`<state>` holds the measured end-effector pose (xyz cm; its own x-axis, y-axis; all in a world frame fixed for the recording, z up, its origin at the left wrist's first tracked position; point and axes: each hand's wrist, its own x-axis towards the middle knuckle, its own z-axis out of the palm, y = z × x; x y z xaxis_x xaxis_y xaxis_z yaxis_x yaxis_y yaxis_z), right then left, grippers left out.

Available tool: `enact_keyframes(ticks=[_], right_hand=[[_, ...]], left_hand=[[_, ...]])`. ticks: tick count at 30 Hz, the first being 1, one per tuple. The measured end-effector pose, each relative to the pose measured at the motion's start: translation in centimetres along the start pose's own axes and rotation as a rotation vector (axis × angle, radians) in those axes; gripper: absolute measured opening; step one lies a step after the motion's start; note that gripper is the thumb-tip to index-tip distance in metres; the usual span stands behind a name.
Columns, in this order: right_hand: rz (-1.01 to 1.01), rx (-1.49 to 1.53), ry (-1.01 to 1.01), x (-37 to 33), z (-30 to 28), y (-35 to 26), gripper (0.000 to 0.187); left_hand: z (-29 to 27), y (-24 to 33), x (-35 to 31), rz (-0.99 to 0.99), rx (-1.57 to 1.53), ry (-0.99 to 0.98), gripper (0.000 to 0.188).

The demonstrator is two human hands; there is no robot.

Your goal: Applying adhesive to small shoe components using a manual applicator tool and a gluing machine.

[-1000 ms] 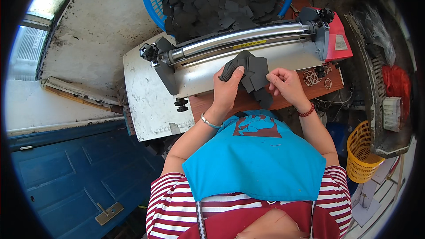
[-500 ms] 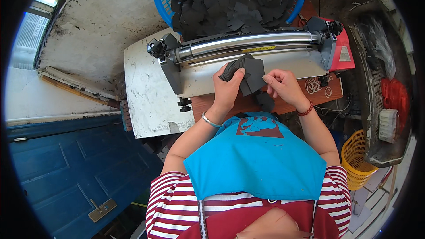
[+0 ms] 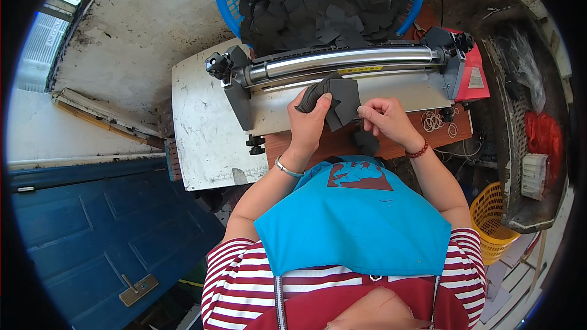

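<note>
A fanned stack of thin black square sheets (image 3: 344, 99) is gripped in my left hand (image 3: 307, 123), with the thumb pressed on top. My right hand (image 3: 387, 123) pinches thumb against forefinger at the lower right corner of the front sheet, other fingers curled under. Below the stack, another dark piece (image 3: 366, 143) shows against the red-brown tabletop (image 3: 324, 145). Both hands are in front of a roller machine (image 3: 361, 57) with a shiny metal cylinder and a flat metal bed. How many sheets the right fingers hold is too small to tell.
Behind the machine stands a blue basket (image 3: 419, 1) heaped with similar black pieces. Pale rubber bands or loops (image 3: 432, 121) lie right of my right hand. A white board (image 3: 205, 128) is at the left, a yellow basket (image 3: 492, 241) low at the right, a grimy trough (image 3: 509, 195) beside it.
Both hands and the stack have shifted slightly left. The front sheet has turned a little, and my right fingertips are now at its corner.
</note>
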<state>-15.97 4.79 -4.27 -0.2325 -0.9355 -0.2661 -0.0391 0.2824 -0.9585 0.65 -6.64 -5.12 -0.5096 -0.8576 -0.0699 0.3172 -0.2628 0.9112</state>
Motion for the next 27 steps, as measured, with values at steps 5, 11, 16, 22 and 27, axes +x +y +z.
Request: enact_keyframes(ticks=[5,11,16,22,27], right_hand=[[0.090,0.049,-0.003,0.0,-1.7,0.2,0.026],[0.275,-0.186,0.085,2.1,-5.4,-0.1,0.028],[0.138,-0.152,0.157,3.8,-3.5,-0.3,0.037],[0.043,-0.065,-0.069,2.0,-1.4,-1.2,0.035],[0.248,-0.163,-0.084,2.5,-5.8,-1.0,0.034]], left_hand=[[-1.1,0.1,0.4,-0.028,0.001,0.041,0.019],[-1.8,0.4,0.3,0.015,0.028,0.048,0.020],[-0.4,0.0,0.4,-0.027,-0.017,-0.017,0.022],[-0.7,0.1,0.5,-0.072,-0.070,-0.013,0.024],[-1.6,0.3,0.8,-0.042,-0.008,-0.008,0.025]])
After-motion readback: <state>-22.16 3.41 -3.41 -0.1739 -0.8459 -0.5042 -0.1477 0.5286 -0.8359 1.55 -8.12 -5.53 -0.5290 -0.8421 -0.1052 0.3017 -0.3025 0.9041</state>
